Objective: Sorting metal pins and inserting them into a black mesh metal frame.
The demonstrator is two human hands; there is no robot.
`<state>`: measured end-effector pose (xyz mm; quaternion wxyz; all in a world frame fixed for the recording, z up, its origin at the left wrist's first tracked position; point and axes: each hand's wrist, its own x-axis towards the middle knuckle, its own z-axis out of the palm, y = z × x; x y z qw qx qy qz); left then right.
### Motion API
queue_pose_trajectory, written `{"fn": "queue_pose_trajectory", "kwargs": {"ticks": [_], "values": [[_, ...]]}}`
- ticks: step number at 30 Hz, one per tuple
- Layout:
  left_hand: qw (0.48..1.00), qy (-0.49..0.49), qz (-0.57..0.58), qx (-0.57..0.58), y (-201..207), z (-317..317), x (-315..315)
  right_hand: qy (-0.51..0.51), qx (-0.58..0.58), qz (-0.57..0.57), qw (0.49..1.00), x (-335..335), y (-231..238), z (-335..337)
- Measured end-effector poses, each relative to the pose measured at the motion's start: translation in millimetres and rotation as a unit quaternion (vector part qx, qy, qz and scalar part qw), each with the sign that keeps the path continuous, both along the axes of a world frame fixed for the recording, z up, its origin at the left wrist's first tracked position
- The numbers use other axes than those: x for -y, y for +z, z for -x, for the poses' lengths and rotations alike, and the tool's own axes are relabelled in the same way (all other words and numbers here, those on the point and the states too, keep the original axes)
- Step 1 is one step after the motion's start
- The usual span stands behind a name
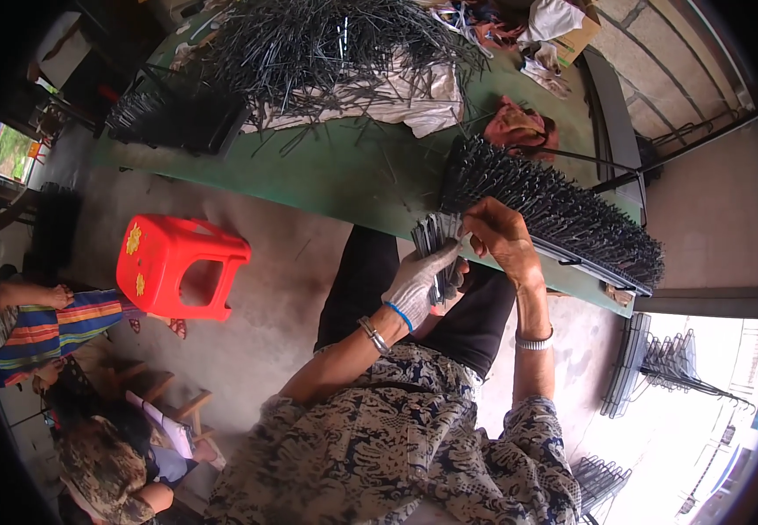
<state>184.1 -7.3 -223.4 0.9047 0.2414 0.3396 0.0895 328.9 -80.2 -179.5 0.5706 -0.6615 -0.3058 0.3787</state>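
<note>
Holding dark strip bundle nr table's near edge, gloved L hand wrapped approx. mid-length, bare R hand curled beside top (pinch unclear); strips prob. light, stiff, slippery, best gripped mid.

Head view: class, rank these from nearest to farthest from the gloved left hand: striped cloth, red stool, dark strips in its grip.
1. Dark strips: held in the left hand.
2. Red stool: to the hand's left, on the floor.
3. Striped cloth: farther left, beyond the stool.

thin dark rods, bundled lengthwise
</note>
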Motion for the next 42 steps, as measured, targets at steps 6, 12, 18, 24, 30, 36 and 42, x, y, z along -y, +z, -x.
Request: {"fn": "queue_pose_trajectory", "kwargs": {"ticks": [6, 12, 18, 24, 30, 36, 42], "values": [[0.999, 0.019, 0.034, -0.007, -18.0, -3.8, -6.6, -0.129, 0.132, -0.026, 0.982, -0.6, 13.9, 5.3], [0.996, 0.011, 0.087, 0.021, -8.4, -4.1, -6.1, -0.276, 0.399, -0.043, 0.873, -11.4, -5.7, -19.7], [0.993, 0.018, 0.111, 0.028, -10.8, -6.7, -4.4, -0.24, 0.504, -0.033, 0.829, -24.6, -16.0, -24.3], [0.996, 0.018, 0.083, -0.009, -10.5, -7.0, -5.1, -0.199, 0.542, 0.015, 0.816, -34.3, 1.0, -20.2], [0.996, 0.013, 0.092, 0.006, -6.2, -8.7, -2.2, -0.127, 0.584, 0.117, 0.793, -28.4, -7.3, -23.5], [0.997, 0.012, 0.069, 0.023, -4.3, -4.8, -1.3, -0.081, 0.393, -0.001, 0.916, -3.6, -7.9, -10.2], [0.998, 0.004, 0.065, 0.025, -19.8, -12.1, 3.9, -0.018, 0.105, 0.047, 0.993, 3.3, 0.8, -1.7]]}}
